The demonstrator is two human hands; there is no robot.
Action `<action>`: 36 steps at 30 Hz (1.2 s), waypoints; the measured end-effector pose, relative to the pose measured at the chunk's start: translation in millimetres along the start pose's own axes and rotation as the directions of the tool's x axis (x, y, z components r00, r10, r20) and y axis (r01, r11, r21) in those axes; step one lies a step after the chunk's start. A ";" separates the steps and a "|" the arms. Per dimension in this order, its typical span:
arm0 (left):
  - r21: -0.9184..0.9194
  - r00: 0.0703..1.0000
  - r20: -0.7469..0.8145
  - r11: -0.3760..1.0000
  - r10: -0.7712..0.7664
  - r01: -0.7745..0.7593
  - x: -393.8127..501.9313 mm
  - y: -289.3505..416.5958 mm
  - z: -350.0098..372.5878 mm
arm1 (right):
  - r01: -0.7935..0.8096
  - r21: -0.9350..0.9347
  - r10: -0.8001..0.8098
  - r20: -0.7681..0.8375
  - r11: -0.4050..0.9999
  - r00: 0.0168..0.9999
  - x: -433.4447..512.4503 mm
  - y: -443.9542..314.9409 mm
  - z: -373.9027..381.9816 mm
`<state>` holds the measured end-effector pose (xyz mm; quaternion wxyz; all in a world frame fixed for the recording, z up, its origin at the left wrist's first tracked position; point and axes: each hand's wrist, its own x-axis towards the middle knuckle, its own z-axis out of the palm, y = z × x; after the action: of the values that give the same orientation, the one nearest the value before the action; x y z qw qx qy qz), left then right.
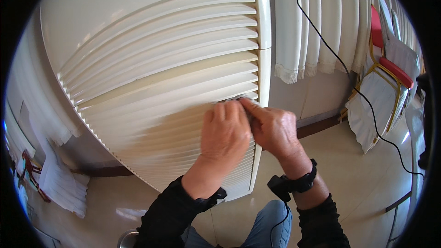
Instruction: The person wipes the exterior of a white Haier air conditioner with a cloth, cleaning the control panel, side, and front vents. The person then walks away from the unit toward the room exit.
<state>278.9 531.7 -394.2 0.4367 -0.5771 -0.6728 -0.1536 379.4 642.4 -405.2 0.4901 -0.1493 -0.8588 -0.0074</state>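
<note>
A large cream cabinet with louvred slats (165, 72), which looks like a floor-standing air conditioner, fills the middle of the head view. Near the right end of its slats, my left hand (225, 127) has its fingers curled over a slat edge. Close beside it, my right hand (275, 127) pinches a greyish cloth (248, 100) with thumb and forefinger. Part of this cloth lies between the two hands at the slats; the rest is hidden by my fingers. Whether my left fingers also hold the cloth cannot be told.
White curtains (317, 24) hang right of the cabinet. A black cable (330, 43) runs down across the right side. Chairs with red padding (396, 72) and white covers stand at the right. A metal rounded object (128, 238) is at the bottom left, near my left sleeve.
</note>
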 end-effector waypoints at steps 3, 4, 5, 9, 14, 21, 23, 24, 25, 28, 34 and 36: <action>-0.012 0.997 -0.061 0.999 0.050 -0.051 13.0 13.6 11.5 | -0.084 -0.029 0.082 -0.036 0.996 0.996 -3.0 13.9 -3.6; 0.022 0.997 -0.063 0.999 0.051 -0.050 16.6 18.8 15.5 | -0.109 0.021 0.110 -0.027 0.994 0.994 -5.1 17.1 -4.3; 0.048 0.997 -0.057 0.997 0.055 -0.053 18.2 22.2 18.7 | -0.152 0.055 0.153 -0.011 0.987 0.988 -7.9 19.3 -4.0; 0.110 0.981 -0.156 0.989 0.114 -0.097 6.7 16.6 24.7 | -0.109 0.000 0.108 -0.140 0.994 0.984 -25.0 14.6 11.5; 0.080 0.958 -0.222 0.982 0.182 -0.168 -12.0 7.5 30.0 | -0.037 0.011 0.039 -0.253 0.999 0.967 -44.0 6.2 32.4; 0.073 0.986 -0.134 0.993 0.100 -0.091 -4.1 14.2 27.5 | -0.180 -0.029 0.178 -0.068 0.983 0.982 -37.7 5.8 20.3; 0.030 0.993 -0.067 0.995 0.095 -0.093 -5.8 8.7 20.3 | -0.179 -0.004 0.179 -0.055 0.984 0.982 -34.2 -2.1 19.9; 0.018 0.995 -0.006 0.995 0.096 -0.096 -9.1 4.4 15.8 | -0.148 0.011 0.148 -0.077 0.989 0.986 -32.5 -7.4 21.4; 0.004 0.995 0.037 0.995 0.095 -0.095 -12.0 -0.9 11.6 | -0.117 0.025 0.119 -0.108 0.993 0.987 -30.3 -12.7 23.7; 0.018 0.998 0.055 0.999 0.026 -0.027 -32.2 -20.6 -2.6 | -0.030 0.028 0.031 -0.043 0.999 0.999 -27.8 -34.1 32.4; 0.035 0.987 0.059 0.989 -0.147 0.145 -84.9 -63.2 -35.0 | 0.081 0.187 -0.105 0.122 0.979 0.987 -18.2 -90.9 52.3; 0.091 0.983 -0.002 0.979 -0.183 0.182 -94.0 -71.8 -40.2 | 0.119 0.199 -0.157 0.190 0.973 0.969 -12.9 -107.0 58.6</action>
<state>225.5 422.2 -421.8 0.4442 -0.4931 -0.7306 -0.1605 308.1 546.3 -432.3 0.4092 -0.0424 -0.9099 0.0542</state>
